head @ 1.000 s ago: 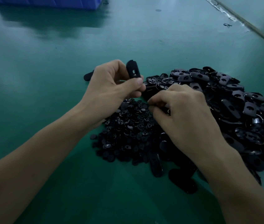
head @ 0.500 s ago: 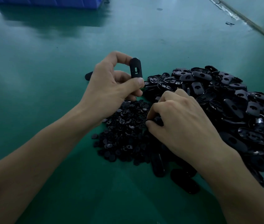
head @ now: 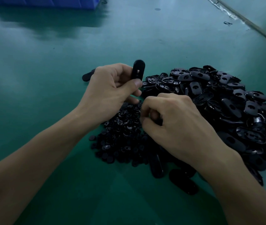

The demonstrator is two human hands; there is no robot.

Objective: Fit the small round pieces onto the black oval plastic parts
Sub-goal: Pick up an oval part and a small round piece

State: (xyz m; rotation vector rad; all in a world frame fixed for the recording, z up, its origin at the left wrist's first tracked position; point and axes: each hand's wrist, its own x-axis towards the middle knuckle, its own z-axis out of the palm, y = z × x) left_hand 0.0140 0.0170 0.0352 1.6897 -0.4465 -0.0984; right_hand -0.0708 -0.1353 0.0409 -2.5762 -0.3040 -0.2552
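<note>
Holds a black oval part [head: 138, 70] upright in the left hand [head: 111, 91], pinched at its lower end between the thumb and curled fingers, slotted face toward the camera, raised above the green desk [head: 47, 88]. Reaches in from the lower left with a bare forearm. Sets the right hand [head: 177, 125] lower and just beside the left, knuckles up, fingers curled in toward the thumb over the pile of small round pieces [head: 121, 133]; cannot tell whether a piece sits in that pinch. Finds the round pieces lying loose on the desk beneath both hands, touching a larger heap of oval parts [head: 226, 101] to the right. Finds one stray oval part [head: 87, 76] flat on the desk behind the left hand. Catches only the lower wall of a blue crate [head: 47, 1] at the far edge, contents out of view.
</note>
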